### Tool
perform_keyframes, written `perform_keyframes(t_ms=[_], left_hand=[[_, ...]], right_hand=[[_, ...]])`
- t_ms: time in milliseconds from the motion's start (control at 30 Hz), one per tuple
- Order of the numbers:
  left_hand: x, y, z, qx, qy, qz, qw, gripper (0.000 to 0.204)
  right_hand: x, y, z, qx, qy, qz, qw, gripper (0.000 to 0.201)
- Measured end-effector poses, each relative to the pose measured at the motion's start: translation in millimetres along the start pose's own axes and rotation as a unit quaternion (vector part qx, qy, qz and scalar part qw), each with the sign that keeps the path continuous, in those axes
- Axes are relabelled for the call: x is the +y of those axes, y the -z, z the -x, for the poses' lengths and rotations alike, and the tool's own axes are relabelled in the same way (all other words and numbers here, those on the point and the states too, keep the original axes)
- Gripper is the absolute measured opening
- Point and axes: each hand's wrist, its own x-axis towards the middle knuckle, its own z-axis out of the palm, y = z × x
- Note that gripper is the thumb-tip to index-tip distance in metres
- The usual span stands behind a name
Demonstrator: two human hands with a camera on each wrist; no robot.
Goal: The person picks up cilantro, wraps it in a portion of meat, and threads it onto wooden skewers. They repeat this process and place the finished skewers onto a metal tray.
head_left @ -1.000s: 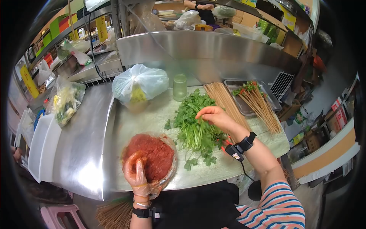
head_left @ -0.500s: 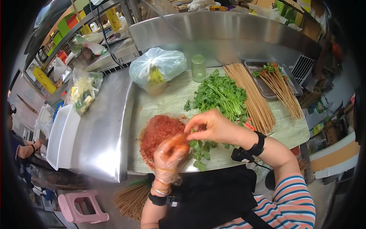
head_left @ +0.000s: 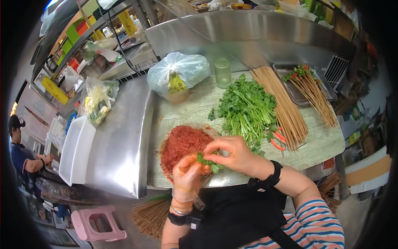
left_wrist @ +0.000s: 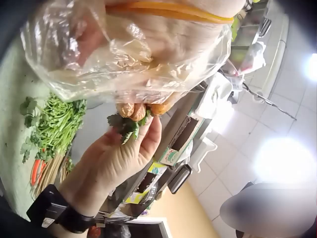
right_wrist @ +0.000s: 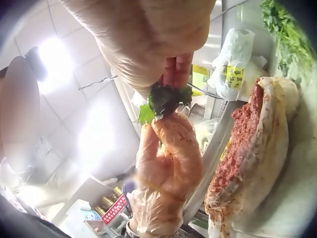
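Note:
In the head view my left hand (head_left: pixel 186 176), in a clear plastic glove stained red, has its fingers curled at the near edge of a bowl of red minced meat (head_left: pixel 182 143). My bare right hand (head_left: pixel 234 155) meets it from the right. Between the fingertips of both hands is a small cilantro sprig (head_left: pixel 213 166), pinched from either side. The right wrist view shows its dark green leaves (right_wrist: pixel 168 101) above the gloved fingers. Whether meat is inside the left fingers I cannot tell. A pile of cilantro (head_left: pixel 248 110) lies beyond the right hand.
Bare bamboo skewers (head_left: pixel 282 108) lie right of the cilantro, near red-handled scissors (head_left: pixel 277 141). Behind them a tray (head_left: pixel 290 93) holds filled skewers (head_left: pixel 311 89). A tied plastic bag (head_left: pixel 178 74) and a green glass (head_left: pixel 223 72) stand at the back. Another person (head_left: pixel 27 159) is at far left.
My right hand has come from the cilantro pile to the left hand, bringing a sprig. The left hand has risen off the meat, and the sprig is now bunched smaller between the fingertips.

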Motion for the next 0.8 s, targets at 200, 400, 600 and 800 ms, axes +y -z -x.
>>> perform_keyframes(t_ms=[200,400,600,800], left_hand=[[3,5,3,0.028,-0.060,0.010,0.998,0.020],[-2,0,3,0.060,-0.073,-0.063,0.994,0.015],[-8,11,13,0.014,-0.067,-0.242,0.968,0.016],[1,60,30,0.008,-0.100,-0.329,0.939,0.019]], right_hand=[[28,-1,4,0.102,-0.091,-0.205,0.969,0.029],[17,-13,16,-0.056,-0.206,-0.346,0.914,0.048],[27,-10,28,-0.040,-0.275,-0.403,0.872,0.014],[32,6,71,-0.058,-0.332,-0.331,0.882,0.009]])
